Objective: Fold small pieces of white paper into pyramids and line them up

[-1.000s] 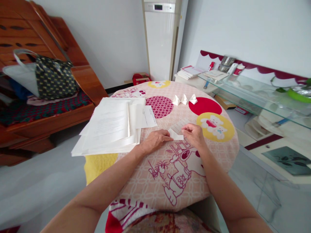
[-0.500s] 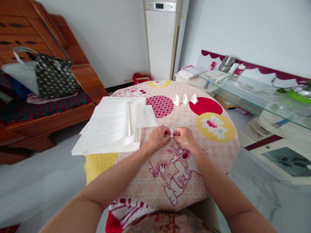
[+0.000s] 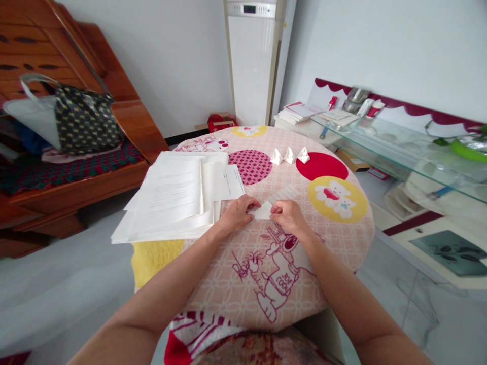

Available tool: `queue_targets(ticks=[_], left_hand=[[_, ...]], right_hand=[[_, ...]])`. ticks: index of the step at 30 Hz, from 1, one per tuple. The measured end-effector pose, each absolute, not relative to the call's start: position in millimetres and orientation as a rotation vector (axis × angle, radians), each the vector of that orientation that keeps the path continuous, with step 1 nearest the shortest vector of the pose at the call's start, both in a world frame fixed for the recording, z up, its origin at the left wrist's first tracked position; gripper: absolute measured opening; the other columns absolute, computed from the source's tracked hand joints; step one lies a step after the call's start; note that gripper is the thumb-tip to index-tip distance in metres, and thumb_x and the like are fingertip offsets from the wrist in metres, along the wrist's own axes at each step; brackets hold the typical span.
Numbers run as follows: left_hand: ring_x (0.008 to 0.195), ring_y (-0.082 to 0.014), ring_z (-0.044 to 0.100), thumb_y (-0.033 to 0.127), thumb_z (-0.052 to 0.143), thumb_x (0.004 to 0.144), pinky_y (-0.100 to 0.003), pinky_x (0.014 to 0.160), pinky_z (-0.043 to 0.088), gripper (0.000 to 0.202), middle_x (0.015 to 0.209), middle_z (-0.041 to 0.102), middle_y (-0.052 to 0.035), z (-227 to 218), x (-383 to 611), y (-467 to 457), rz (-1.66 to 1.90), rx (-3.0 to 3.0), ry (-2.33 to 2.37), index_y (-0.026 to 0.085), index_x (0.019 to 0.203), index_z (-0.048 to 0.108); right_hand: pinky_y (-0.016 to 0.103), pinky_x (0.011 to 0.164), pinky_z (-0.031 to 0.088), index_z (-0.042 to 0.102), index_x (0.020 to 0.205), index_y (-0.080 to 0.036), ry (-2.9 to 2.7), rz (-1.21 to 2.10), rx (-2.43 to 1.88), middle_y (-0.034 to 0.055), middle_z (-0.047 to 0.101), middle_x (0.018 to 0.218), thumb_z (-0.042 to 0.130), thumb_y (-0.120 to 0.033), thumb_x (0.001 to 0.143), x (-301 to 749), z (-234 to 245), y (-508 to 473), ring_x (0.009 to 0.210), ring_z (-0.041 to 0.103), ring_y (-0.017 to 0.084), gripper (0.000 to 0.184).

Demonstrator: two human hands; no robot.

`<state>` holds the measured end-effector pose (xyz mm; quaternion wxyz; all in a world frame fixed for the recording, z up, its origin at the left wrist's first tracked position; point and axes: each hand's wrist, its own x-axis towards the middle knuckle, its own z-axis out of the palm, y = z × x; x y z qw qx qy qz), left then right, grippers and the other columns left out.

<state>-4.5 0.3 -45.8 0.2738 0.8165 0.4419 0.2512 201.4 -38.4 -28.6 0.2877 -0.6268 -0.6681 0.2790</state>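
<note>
A small folded white paper (image 3: 263, 210) with a pointed top lies in front of me on the tablecloth, between my hands. My right hand (image 3: 288, 214) pinches its right corner between thumb and bent fingers. At the paper's left edge is my left hand (image 3: 239, 214), its thumb and curled index finger apart; whether a fingertip touches the paper is hard to tell. Just behind the paper lie white paper strips (image 3: 286, 192). Farther back, three folded paper pieces (image 3: 289, 155) stand in a row, pointed and alike.
A stack of white paper sheets (image 3: 171, 197) covers the table's left side, a printed slip (image 3: 233, 182) on its right edge. The round table has a patterned pink cloth (image 3: 304, 304). To the right stands a glass-topped cabinet (image 3: 399, 147); a wooden bench (image 3: 133, 126) holding bags is at left.
My left hand has shifted left, away from my right hand, and its fingers have parted. More of the folded paper now shows between the hands. My right hand has barely moved.
</note>
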Motion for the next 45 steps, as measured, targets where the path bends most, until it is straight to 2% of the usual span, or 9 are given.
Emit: queue_targets(ticks=[4,8,13,19,22,27,32,38,45], left_hand=[[0.091,-0.0168,0.066,0.000,0.049,0.060,-0.031,0.083,0.056,0.056,0.106,0.070,-0.0052,-42.7,-14.8,4.3,0.628,2.175,1.103,0.018,0.108,0.072],[0.097,-0.0167,0.069,0.001,0.045,0.062,-0.031,0.088,0.056,0.058,0.111,0.073,-0.0062,-36.2,-23.8,12.2,0.565,2.091,0.926,0.017,0.111,0.072],[0.089,-0.0172,0.071,0.005,0.046,0.070,-0.028,0.081,0.054,0.049,0.099,0.078,-0.0054,-29.9,-15.5,24.0,0.575,2.102,0.972,0.016,0.107,0.075],[0.079,-0.0192,0.070,0.030,0.057,0.088,-0.027,0.073,0.052,0.027,0.089,0.078,-0.0042,-20.7,3.6,33.5,0.586,2.189,0.975,0.019,0.100,0.078],[0.089,-0.0225,0.071,0.033,0.056,0.090,-0.031,0.080,0.054,0.029,0.100,0.078,-0.0079,-16.9,7.4,38.0,0.833,2.079,1.069,0.018,0.105,0.076],[0.110,-0.0254,0.068,0.028,0.062,0.087,-0.038,0.095,0.054,0.031,0.120,0.072,-0.0128,-17.6,11.0,46.3,1.371,1.675,1.263,0.016,0.115,0.069],[0.093,-0.0218,0.071,0.038,0.068,0.083,-0.036,0.083,0.058,0.037,0.105,0.075,-0.0117,-29.5,17.5,38.6,1.285,1.228,0.936,0.014,0.112,0.068],[0.065,-0.0130,0.065,0.041,0.077,0.073,-0.029,0.069,0.057,0.030,0.075,0.069,-0.0017,-31.1,17.9,25.2,1.232,1.106,0.852,0.014,0.081,0.065],[0.072,-0.0142,0.067,0.030,0.077,0.072,-0.027,0.069,0.056,0.028,0.083,0.072,-0.0039,-33.1,17.4,19.8,1.210,1.181,0.948,0.014,0.094,0.069]], right_hand=[[0.026,0.060,0.041,0.072,0.075,-0.017,-1.784,0.687,-1.738,0.0021,0.069,0.068,0.072,-0.011,0.069,203.1,-28.6,-39.2,0.063,0.062,0.016,0.009],[0.027,0.063,0.043,0.074,0.088,-0.017,-1.816,0.609,-1.799,0.0028,0.070,0.072,0.079,-0.014,0.064,208.9,-23.6,-36.7,0.067,0.062,0.017,0.024],[0.024,0.053,0.037,0.068,0.069,-0.017,-1.853,0.732,-1.855,-0.0017,0.063,0.058,0.079,-0.011,0.059,217.1,-13.9,-24.9,0.056,0.056,0.014,0.016],[0.021,0.039,0.024,0.059,0.055,-0.019,-1.772,1.243,-1.731,-0.0065,0.046,0.035,0.070,-0.017,0.061,233.2,-2.3,-11.0,0.034,0.039,0.009,0.013],[0.020,0.038,0.022,0.058,0.058,-0.019,-1.679,1.357,-1.556,-0.0075,0.045,0.035,0.070,-0.024,0.061,241.0,5.3,-5.4,0.034,0.035,0.007,0.013],[0.021,0.039,0.026,0.057,0.062,-0.020,-1.358,1.111,-1.404,-0.0073,0.046,0.038,0.071,-0.038,0.061,229.7,4.0,8.1,0.036,0.036,0.008,0.023],[0.022,0.040,0.028,0.055,0.067,-0.021,-1.277,1.107,-1.296,-0.0061,0.050,0.041,0.068,-0.044,0.066,193.7,-22.4,13.5,0.037,0.040,0.010,0.026],[0.023,0.043,0.034,0.058,0.068,-0.020,-1.470,1.091,-1.253,-0.0044,0.053,0.047,0.069,-0.046,0.072,185.3,-30.4,3.0,0.041,0.045,0.011,0.028],[0.022,0.045,0.037,0.053,0.061,-0.021,-1.421,0.938,-1.285,-0.0020,0.054,0.047,0.059,-0.053,0.084,196.4,-29.3,-0.9,0.043,0.047,0.011,0.040]])
